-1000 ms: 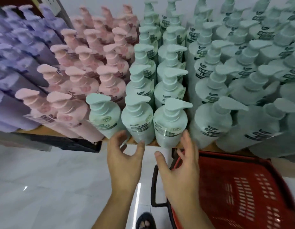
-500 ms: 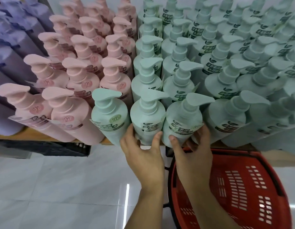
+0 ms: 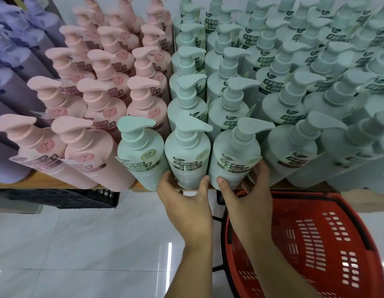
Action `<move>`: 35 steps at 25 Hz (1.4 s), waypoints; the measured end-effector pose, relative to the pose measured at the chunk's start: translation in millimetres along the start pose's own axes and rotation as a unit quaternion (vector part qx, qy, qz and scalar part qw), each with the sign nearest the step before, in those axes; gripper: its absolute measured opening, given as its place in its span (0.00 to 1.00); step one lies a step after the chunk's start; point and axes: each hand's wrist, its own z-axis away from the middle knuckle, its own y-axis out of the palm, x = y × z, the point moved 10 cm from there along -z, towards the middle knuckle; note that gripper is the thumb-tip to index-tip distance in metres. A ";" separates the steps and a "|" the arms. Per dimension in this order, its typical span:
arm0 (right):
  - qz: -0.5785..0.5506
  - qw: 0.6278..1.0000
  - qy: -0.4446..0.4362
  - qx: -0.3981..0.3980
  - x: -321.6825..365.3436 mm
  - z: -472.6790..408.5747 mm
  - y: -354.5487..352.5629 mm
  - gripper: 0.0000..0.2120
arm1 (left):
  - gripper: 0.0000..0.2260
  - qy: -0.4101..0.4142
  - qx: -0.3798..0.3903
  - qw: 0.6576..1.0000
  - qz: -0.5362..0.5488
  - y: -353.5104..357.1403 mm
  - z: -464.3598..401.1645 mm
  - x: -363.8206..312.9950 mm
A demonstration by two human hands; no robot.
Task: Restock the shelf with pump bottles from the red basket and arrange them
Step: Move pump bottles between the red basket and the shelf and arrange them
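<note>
Nearest the camera, two bare forearms reach up from the bottom edge over a white tiled floor. On the right stands the red basket, just below the shelf front; what shows of its slotted bottom holds no bottles.

The left hand is cupped round the base of the middle green bottle in the front row, thumb on its right side and fingers spread to its left, so the bottle sits in the fork between them. The right hand grips the right green bottle the same way: thumb pressed to its lower left, fingers curled round its right side by the label. How far those fingers wrap behind is hard to tell from here. Both bottles stand upright at the edge of the wooden shelf, touching each other, with a third green bottle just beside them on the left.

Left of that stand pink pump bottles in rows, then purple bottles at the far left. Behind and to the right, pale green bottles fill the shelf to the back.
</note>
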 end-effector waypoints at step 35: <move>-0.017 0.998 0.043 -0.050 -28.4 6.0 5.3 0.36 | 0.29 0.041 0.013 0.999 0.020 -61.7 -65.5 8.6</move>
